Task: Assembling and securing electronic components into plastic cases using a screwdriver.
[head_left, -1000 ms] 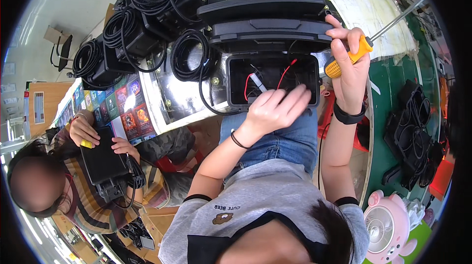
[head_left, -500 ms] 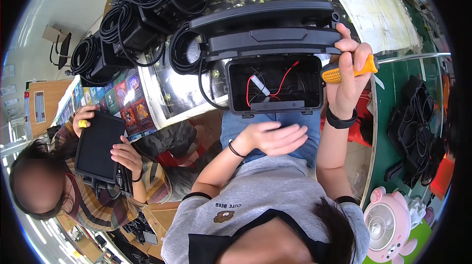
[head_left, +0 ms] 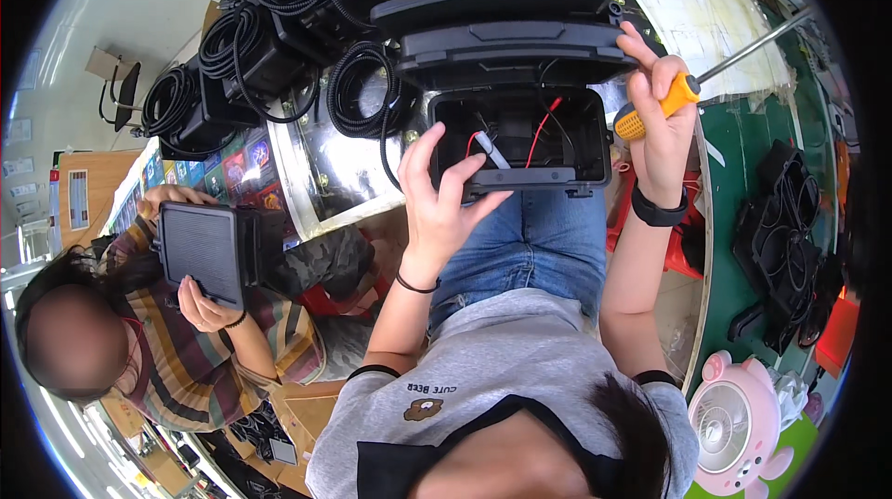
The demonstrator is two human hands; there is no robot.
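A black plastic box [head_left: 595, 137] rests at the table edge above my lap. Inside it are red and black wires and a white connector piece [head_left: 489, 148]. Its thick black lid [head_left: 520, 45] is raised at the far side. My left hand [head_left: 439, 206] curls around the box's near left corner, fingers over the wall and thumb at the near side. In my right hand [head_left: 662, 118] is a screwdriver [head_left: 683, 90] with a yellow and black handle, its metal shaft pointing up to the right. My right fingertips touch the lid's right end.
Several similar black boxes with coiled black cables [head_left: 232, 39] stand at the left of the table, with another coil [head_left: 367, 95] near the lid. On the left, a co-worker holds a black panelled device [head_left: 203, 253]. A pink fan [head_left: 734, 425] and black parts [head_left: 790, 248] lie to the right.
My left hand has moved up from my lap to the box's corner. The screwdriver has turned so its shaft shows. The lid has shifted slightly away, and the co-worker has turned the device.
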